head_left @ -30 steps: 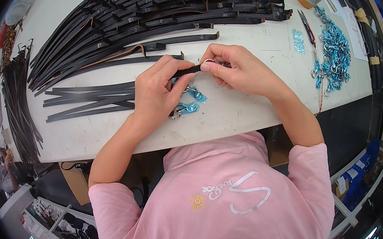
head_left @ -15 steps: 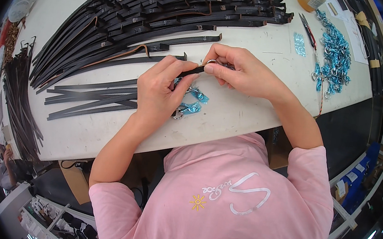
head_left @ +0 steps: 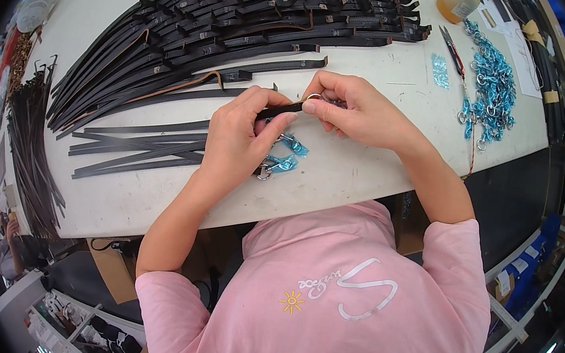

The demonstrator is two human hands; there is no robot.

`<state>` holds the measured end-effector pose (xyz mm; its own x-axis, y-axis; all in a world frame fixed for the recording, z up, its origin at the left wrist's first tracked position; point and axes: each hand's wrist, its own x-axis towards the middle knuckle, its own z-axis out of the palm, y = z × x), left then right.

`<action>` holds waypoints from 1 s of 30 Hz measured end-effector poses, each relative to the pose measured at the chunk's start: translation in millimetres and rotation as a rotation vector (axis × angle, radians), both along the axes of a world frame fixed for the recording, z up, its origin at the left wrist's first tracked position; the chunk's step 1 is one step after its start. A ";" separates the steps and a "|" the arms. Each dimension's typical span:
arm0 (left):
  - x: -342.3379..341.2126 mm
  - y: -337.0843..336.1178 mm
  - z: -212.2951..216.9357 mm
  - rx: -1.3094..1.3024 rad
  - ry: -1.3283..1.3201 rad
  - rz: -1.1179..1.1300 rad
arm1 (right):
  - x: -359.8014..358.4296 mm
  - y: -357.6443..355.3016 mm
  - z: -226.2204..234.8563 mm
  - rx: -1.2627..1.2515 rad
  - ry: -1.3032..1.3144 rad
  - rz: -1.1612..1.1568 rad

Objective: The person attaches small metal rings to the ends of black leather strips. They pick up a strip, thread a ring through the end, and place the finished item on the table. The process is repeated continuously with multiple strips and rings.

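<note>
Left hand (head_left: 234,140) grip clenched on black strap (head_left: 280,111) end, above white desk (head_left: 359,171). Right hand (head_left: 355,112) grip pinches metal ring (head_left: 313,98) at strap tip. Blue-wrapped clips (head_left: 283,154) just below strap.

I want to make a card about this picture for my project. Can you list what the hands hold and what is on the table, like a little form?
left hand: grip on a black strap, near its end
right hand: pinches a small metal ring at the strap's tip
by the hands: clips in blue wrap
table: white
strap pile: many black straps fanned at the back
clip heap: more blue-wrapped clips on the right
scissors: beside the heap
bottle: amber, at the far edge
</note>
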<state>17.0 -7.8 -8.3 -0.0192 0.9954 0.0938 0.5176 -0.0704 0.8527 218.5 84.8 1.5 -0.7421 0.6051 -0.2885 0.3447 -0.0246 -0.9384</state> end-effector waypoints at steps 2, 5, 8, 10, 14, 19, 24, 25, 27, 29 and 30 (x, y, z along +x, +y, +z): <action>-4.2 1.9 -3.9 -0.081 -0.111 -0.051 | -0.6 -0.3 -1.4 0.006 -0.003 0.019; -9.7 7.1 -5.8 -0.174 -0.185 -0.113 | -1.9 -0.6 -2.8 -0.004 -0.015 0.038; -12.6 7.6 2.9 -0.183 -0.189 -0.135 | -0.8 2.6 -4.2 -0.139 0.001 0.032; -12.8 5.6 11.2 -0.124 -0.106 -0.109 | 0.2 8.4 -2.9 -0.249 0.028 0.020; -12.8 0.4 9.0 0.132 0.157 -0.060 | -0.7 11.9 -6.0 -0.316 0.116 0.014; -10.5 -2.5 7.9 0.250 0.235 -0.082 | -5.2 16.4 -1.6 -0.229 0.066 0.156; -10.0 -4.4 9.8 0.106 0.105 -0.046 | -6.6 8.2 -8.3 -0.025 0.060 0.194; -10.5 -4.6 8.5 0.082 0.083 -0.034 | -8.5 4.2 -8.8 0.043 0.033 0.170; -11.0 -4.9 1.9 0.064 0.053 -0.006 | -13.6 -1.5 -4.0 0.217 -0.052 0.149; -13.1 -3.0 -3.0 0.067 0.043 0.003 | -15.2 -6.7 -4.3 0.339 -0.091 0.124; -11.5 -3.7 -2.0 0.078 0.069 0.004 | -15.1 -9.8 -7.9 0.374 -0.089 0.108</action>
